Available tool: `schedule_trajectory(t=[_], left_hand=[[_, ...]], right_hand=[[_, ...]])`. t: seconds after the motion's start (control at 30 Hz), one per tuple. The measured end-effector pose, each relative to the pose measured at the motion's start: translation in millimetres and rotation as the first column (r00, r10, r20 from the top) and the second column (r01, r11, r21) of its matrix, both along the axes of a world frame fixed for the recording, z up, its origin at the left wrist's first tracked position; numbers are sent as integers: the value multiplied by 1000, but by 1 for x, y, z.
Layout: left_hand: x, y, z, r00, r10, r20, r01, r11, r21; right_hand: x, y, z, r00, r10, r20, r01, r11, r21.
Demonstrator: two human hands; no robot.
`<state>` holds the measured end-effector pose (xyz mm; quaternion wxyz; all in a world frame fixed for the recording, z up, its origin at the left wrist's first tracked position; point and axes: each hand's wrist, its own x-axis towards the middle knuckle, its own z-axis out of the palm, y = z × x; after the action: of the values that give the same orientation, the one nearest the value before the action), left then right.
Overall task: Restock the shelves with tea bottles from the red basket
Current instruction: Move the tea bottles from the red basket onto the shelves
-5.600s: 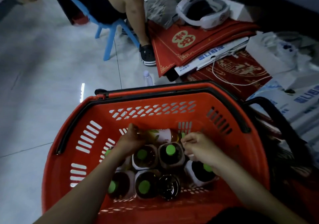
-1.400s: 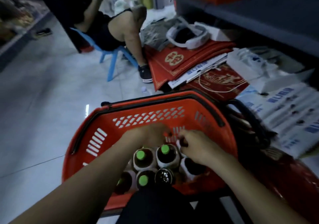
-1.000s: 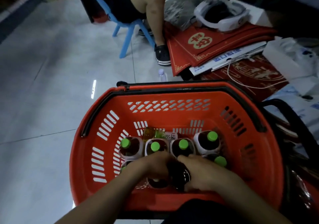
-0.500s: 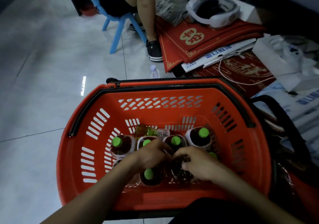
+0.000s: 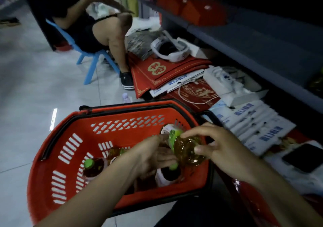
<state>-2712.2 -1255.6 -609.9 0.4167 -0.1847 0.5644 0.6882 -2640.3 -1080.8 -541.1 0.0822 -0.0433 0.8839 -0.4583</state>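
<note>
The red basket [image 5: 57, 136] stands on the tiled floor in front of me. My right hand [image 5: 225, 153] grips a tea bottle [image 5: 185, 151] of amber liquid with a green and white label. The bottle is tipped on its side above the basket's right rim, its base toward me. My left hand [image 5: 150, 155] reaches in beside it, thumb on the label and fairly straight fingers under the bottle. Green-capped tea bottles [image 5: 92, 165] stand in the basket, another [image 5: 166, 174] sits just below my left fingers, and one lies flat [image 5: 115, 152]. The grey shelf [image 5: 262, 39] runs along the right.
Red bags [image 5: 157, 69] and white bags [image 5: 253, 122] are piled on the floor between the basket and the shelf. A dark phone [image 5: 304, 157] lies at the right. A person sits on a blue chair [image 5: 90, 57] beyond. A small bottle [image 5: 126, 97] stands behind the basket.
My hands were down among the bottles at the basket's near side. Now my right hand has lifted one tea bottle up and to the right, and my view has risen toward the shelf.
</note>
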Motion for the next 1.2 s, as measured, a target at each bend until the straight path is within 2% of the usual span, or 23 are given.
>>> schedule_trajectory(t=[0.1, 0.2, 0.23, 0.3, 0.4, 0.53, 0.63, 0.73, 0.83, 1.0, 1.13, 1.2], left_hand=[[9, 34, 22, 995, 60, -81, -49, 990, 131], [25, 69, 42, 975, 44, -216, 0, 979, 202], [32, 81, 50, 965, 29, -259, 29, 976, 216], [46, 104, 67, 940, 14, -342, 68, 972, 226], [65, 133, 92, 878, 0, -478, 126, 965, 231], [91, 172, 124, 765, -16, -644, 245, 932, 268], [108, 198, 147, 645, 34, -763, 296, 910, 290], [114, 223, 162, 517, 31, -855, 340, 909, 239], [124, 255, 170, 437, 1, -900, 408, 891, 200], [143, 302, 158, 478, 81, -875, 431, 846, 314], [155, 320, 148, 450, 83, -889, 474, 821, 317], [160, 329, 144, 426, 80, -901, 508, 803, 312]], right_hand=[[27, 19, 15, 993, -60, -100, 62, 998, 15], [60, 51, 26, 981, -129, -143, 131, 991, 3], [72, 61, 30, 976, -163, -142, 158, 986, -47], [94, 77, 39, 952, -274, -136, 254, 956, -145], [117, 95, 46, 864, -463, -196, 429, 883, -192], [144, 120, 63, 772, -606, -191, 529, 780, -336], [160, 141, 77, 764, -611, -207, 489, 758, -433], [173, 156, 85, 740, -622, -255, 455, 743, -491], [182, 170, 90, 611, -711, -348, 538, 695, -477], [192, 192, 84, 393, -779, -489, 715, 593, -370], [198, 207, 72, 229, -801, -554, 811, 472, -346], [201, 208, 68, 196, -810, -553, 832, 436, -344]])
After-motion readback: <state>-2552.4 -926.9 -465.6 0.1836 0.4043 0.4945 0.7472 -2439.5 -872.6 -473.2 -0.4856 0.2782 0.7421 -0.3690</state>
